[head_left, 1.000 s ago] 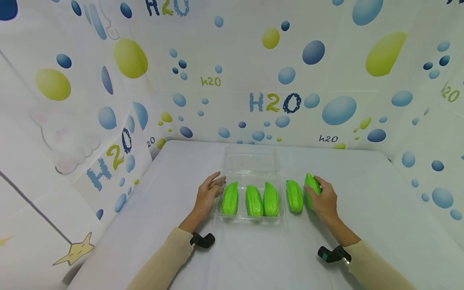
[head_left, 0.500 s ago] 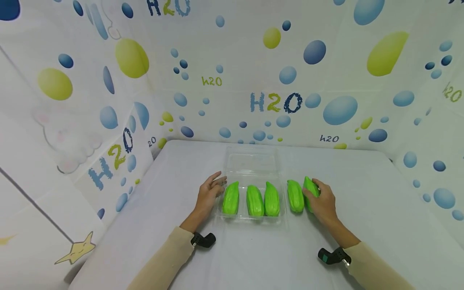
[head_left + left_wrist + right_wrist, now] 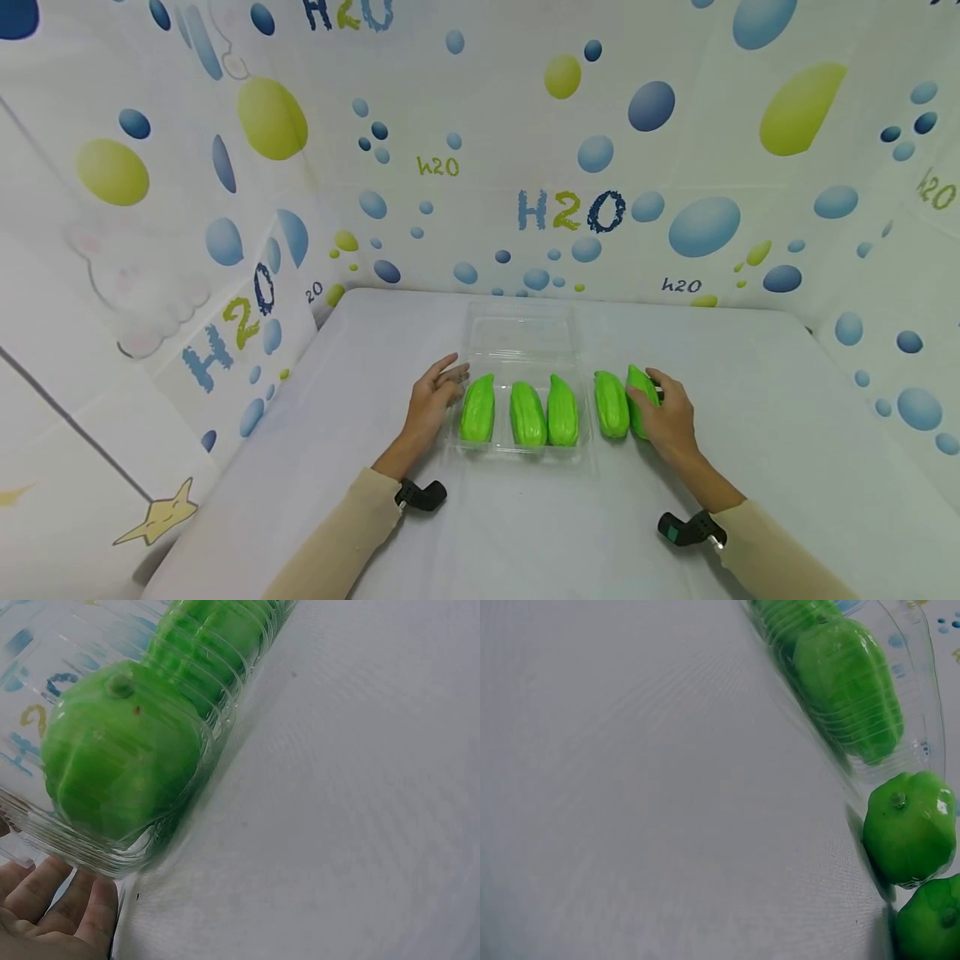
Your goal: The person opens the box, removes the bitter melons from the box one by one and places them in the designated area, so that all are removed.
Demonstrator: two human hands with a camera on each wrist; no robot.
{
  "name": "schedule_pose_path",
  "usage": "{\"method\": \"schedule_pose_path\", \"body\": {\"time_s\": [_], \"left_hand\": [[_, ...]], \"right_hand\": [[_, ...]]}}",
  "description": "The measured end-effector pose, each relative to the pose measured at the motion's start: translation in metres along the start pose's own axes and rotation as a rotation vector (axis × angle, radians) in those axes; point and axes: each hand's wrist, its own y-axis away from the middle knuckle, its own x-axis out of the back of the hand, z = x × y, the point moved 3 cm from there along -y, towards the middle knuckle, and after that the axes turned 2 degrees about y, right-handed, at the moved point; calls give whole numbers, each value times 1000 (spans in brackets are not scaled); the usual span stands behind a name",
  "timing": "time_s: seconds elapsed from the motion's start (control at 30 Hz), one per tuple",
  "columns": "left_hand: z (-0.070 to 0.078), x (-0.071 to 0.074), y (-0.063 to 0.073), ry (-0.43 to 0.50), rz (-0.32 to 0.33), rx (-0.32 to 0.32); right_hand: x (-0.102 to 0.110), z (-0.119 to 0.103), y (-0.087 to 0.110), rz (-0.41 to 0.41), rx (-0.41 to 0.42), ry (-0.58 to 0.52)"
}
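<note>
My right hand (image 3: 670,421) pinches a ribbed green gourd (image 3: 640,402) between thumb and fingers, beside the box's right end. Just left of it another gourd (image 3: 611,406) lies on the table, outside the box. The clear plastic box (image 3: 500,446) holds three similar gourds, one at its left and two close together at its right. At the box's left wall is my left hand (image 3: 429,406), fingers loosely extended and fingertips right at the rim. From the left wrist view, its fingers (image 3: 71,900) lie alongside the outer wall, near a gourd (image 3: 124,754) inside.
The box's hinged lid (image 3: 519,333) lies folded back toward the rear of the table. A white cloth (image 3: 517,533) covers the tabletop. Behind and to the sides hangs a white curtain (image 3: 495,100) printed with blue and green dots.
Over the first half second, my right hand brought its gourd slightly left and nearer to me, closer to the loose gourd. Since then it has stayed still. My left hand and the box have not moved.
</note>
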Motion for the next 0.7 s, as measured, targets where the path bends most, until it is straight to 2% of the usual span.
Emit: {"method": "schedule_pose_path", "body": {"time_s": [0.27,0.7], "left_hand": [[2,0,2,-38,5,-3],[1,0,2,-45,14,7]], "right_hand": [[-4,0,1,-9,-7,-46],[-5,0,1,-12,-29,-28]]}}
